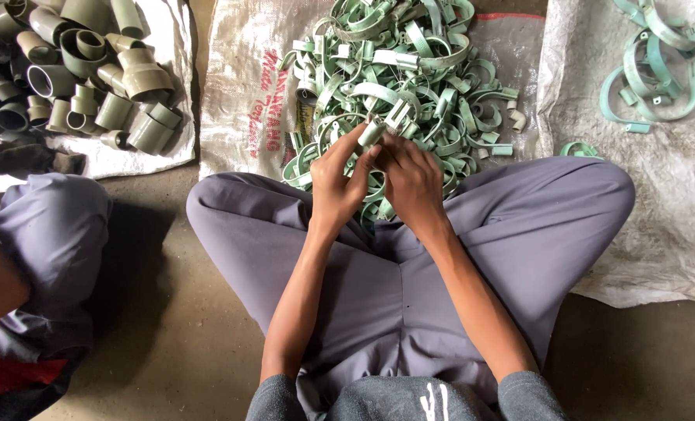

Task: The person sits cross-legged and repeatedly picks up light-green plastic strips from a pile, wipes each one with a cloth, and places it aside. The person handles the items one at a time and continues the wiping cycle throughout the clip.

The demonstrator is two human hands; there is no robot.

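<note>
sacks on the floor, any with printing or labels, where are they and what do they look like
Printed sack: flat under the pile of green clamps, ahead of the hands; off-white woven plastic, red lettering on its left part.
Left sack: under the grey-green pipe fittings, top left; white woven, no print visible.
Right sack: under a few larger green clamps, right; off-white woven, soiled, no print visible.
No labels, signs or screens.

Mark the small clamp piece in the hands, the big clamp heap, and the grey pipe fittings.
small clamp piece (pixel 372 132), head view, on its pale end held between the fingertips.
clamp heap (pixel 410 70), head view, on the middle of the green pile.
grey pipe fittings (pixel 82 70), head view, on a coupling near the pile's middle.
</note>
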